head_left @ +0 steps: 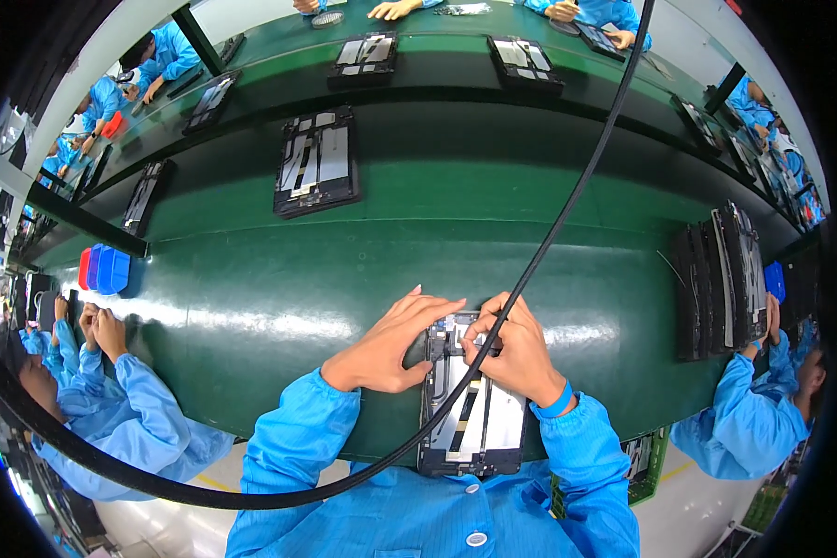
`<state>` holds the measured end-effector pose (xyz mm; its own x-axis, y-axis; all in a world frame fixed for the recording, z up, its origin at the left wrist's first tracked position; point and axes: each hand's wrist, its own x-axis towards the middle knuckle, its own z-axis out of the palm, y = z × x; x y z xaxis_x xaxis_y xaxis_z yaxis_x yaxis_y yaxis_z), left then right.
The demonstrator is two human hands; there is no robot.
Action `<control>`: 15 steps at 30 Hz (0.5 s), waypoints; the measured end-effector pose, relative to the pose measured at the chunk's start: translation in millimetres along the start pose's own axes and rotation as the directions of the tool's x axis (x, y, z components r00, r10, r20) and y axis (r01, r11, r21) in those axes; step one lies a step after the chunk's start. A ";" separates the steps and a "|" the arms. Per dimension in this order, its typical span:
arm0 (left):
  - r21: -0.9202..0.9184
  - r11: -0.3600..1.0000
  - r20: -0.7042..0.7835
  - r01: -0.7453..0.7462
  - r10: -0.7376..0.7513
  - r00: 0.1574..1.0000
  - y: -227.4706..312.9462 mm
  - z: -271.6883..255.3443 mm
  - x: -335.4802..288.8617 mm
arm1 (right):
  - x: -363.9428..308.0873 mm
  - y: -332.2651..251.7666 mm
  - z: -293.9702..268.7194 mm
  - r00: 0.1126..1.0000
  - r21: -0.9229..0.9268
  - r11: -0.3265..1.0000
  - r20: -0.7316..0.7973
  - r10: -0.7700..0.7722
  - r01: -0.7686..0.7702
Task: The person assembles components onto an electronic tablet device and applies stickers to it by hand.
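Note:
An opened tablet (505, 423) lies at the near edge of the green bench, its silvery battery panels, dark strips and circuit parts exposed. My left hand (388, 342) braces its upper left corner, with the thumb against the left side and the stretched index finger at the top edge. Over the tablet's upper part, my right hand (516, 352) has its thumb and fingers pinched together near a small dark piece. Whatever the pinch holds is too small to make out. A blue band circles my right wrist. Part of the right hand and tablet is hidden behind a black cable.
The black cable (567, 206) crosses the view diagonally. Another opened tablet (318, 160) lies farther back. Several tablets stand in a stack (716, 284) at right; red and blue bins (110, 270) sit at left. Co-workers in blue work on both sides and across the bench.

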<state>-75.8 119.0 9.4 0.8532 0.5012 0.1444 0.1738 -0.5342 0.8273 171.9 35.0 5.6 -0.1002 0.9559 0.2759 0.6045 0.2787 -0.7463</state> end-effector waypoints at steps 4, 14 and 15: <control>-0.014 1.000 0.017 -0.016 0.016 1.000 1.1 -2.1 -1.3 | -0.9 -1.1 -0.9 1.000 0.012 1.000 -0.001 0.017 -0.017; 0.012 1.000 0.066 0.017 -0.018 0.998 4.0 -2.9 1.9 | -2.6 -0.2 -2.9 0.999 0.026 0.999 0.034 0.033 -0.033; 0.015 1.000 0.058 0.012 -0.013 0.998 3.1 -1.8 1.2 | -2.4 0.2 -3.0 0.999 0.027 0.999 0.036 0.032 -0.033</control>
<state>-75.1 119.2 13.1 0.8779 0.4678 0.1018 0.1915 -0.5381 0.8209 174.6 32.5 6.6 -0.1085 0.9671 0.2299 0.5859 0.2490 -0.7712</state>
